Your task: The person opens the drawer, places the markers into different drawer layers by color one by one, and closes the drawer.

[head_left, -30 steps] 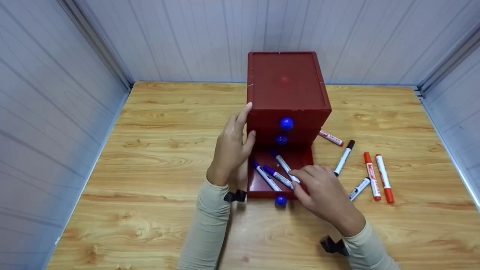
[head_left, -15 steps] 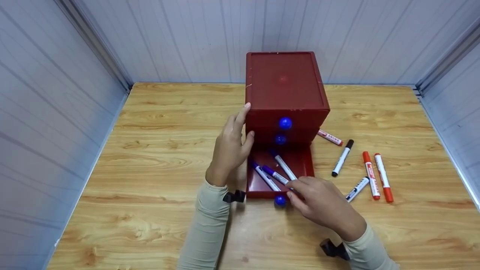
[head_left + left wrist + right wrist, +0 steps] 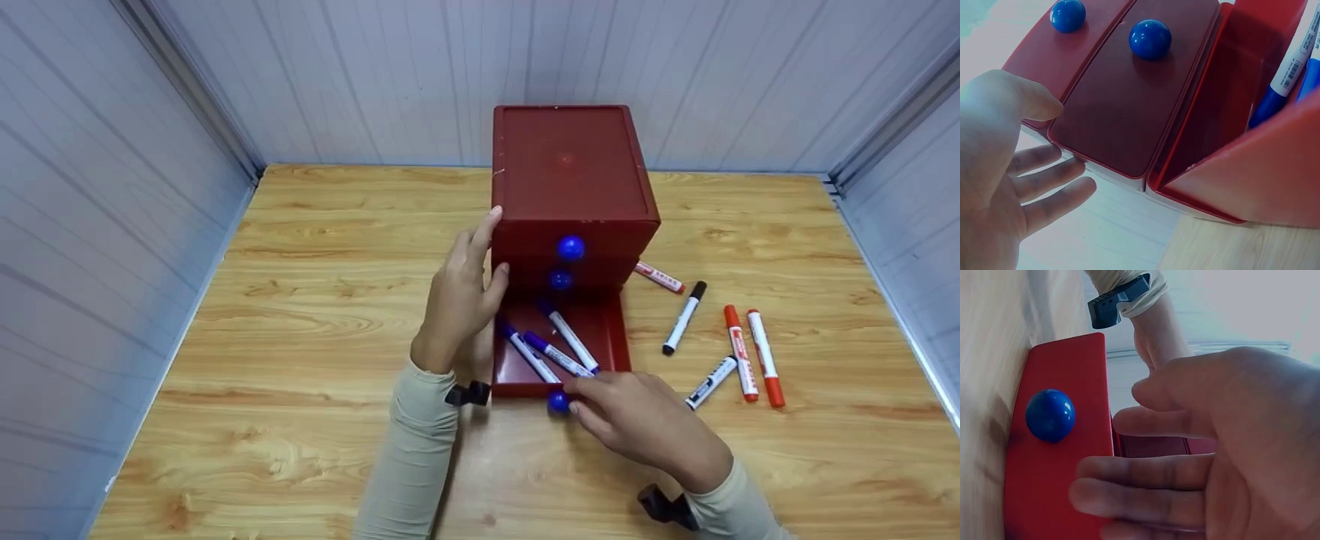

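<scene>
A: ok how would that bottom drawer [image 3: 516,390] handle? It's pulled out just beyond the right grip [image 3: 645,424], with 3 blue-capped markers [image 3: 574,341] lying in it.

B: Looks like stiff plastic, so probably light and kinda slick, not fragile. I'd take hold by the round blue knob [image 3: 558,403], right by the right grip's fingertips. Smooth ball, so pinch both sides. Markers would likely roll if you jerk it.

A: Anything in the grips rn?

B: Nah. Right one's fingers are extended, holding nothing; can't tell if they brush the drawer front. Left grip [image 3: 459,300] has thumb and fingers apart at the side edge of the red cabinet [image 3: 570,165], not clamped on anything.

A: What's different from 1 s ago?

B: Right grip was on the near end of 1 marker inside the drawer. Now it's backed out to the front lip and that marker lies loose. Left grip's basically unmoved.
</scene>
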Demonstrator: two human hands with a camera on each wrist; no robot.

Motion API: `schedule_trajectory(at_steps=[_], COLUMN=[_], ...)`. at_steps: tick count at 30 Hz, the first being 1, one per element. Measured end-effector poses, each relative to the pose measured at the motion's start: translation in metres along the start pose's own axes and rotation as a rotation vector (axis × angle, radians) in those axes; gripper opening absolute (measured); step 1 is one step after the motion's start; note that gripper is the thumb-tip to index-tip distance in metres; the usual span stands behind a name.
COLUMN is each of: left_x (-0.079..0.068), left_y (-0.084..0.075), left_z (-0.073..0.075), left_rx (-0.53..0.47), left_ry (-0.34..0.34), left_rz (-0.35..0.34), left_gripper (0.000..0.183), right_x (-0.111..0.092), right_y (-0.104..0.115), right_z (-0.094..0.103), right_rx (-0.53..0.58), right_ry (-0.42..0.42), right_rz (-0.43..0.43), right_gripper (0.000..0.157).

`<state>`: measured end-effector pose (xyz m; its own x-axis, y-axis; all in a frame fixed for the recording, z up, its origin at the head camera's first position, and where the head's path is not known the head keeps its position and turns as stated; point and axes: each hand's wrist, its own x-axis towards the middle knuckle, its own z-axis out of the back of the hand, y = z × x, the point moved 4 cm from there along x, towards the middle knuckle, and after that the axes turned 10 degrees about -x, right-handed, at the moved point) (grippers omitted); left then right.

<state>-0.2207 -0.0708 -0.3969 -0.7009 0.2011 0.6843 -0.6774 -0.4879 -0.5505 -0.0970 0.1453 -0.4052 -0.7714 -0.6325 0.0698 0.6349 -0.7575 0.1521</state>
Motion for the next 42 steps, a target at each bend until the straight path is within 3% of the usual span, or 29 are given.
schedule_trajectory(at_steps=[3,7,13,19,26,34,42], left_x=[0.001,0.0,0.0,0.0,0.0,0.0,0.0], left_y=[0.0,0.001,0.001,0.001,0.0,0.0,0.0], left_z=[-0.001,-0.001,0.0,0.0,0.0,0.0,0.0], left_rx=[0.001,-0.004,-0.006,-0.008,-0.001,-0.008,-0.004], left_ry=[0.006,0.007,0.0,0.0,0.002,-0.003,-0.009], left_rz=[0.008,0.013,0.019,0.023,0.01,0.005,0.0], left_gripper=[0.069,0.069,0.069,0.07,0.07,0.07,0.071], right_x=[-0.001,-0.001,0.001,0.003,0.004,0.008,0.008], right_y=[0.0,0.001,0.004,0.006,0.012,0.009,0.007], right_z=[-0.002,-0.005,-0.009,-0.019,-0.023,-0.034,-0.036], right_rx=[0.05,0.077,0.061,0.11,0.046,0.141,0.132], right_ry=[0.098,0.17,0.16,0.241,0.142,0.269,0.3], right_rz=[-0.014,-0.031,-0.02,-0.018,0.033,0.008,-0.015], right_gripper=[0.025,0.031,0.034,0.037,0.037,0.038,0.039])
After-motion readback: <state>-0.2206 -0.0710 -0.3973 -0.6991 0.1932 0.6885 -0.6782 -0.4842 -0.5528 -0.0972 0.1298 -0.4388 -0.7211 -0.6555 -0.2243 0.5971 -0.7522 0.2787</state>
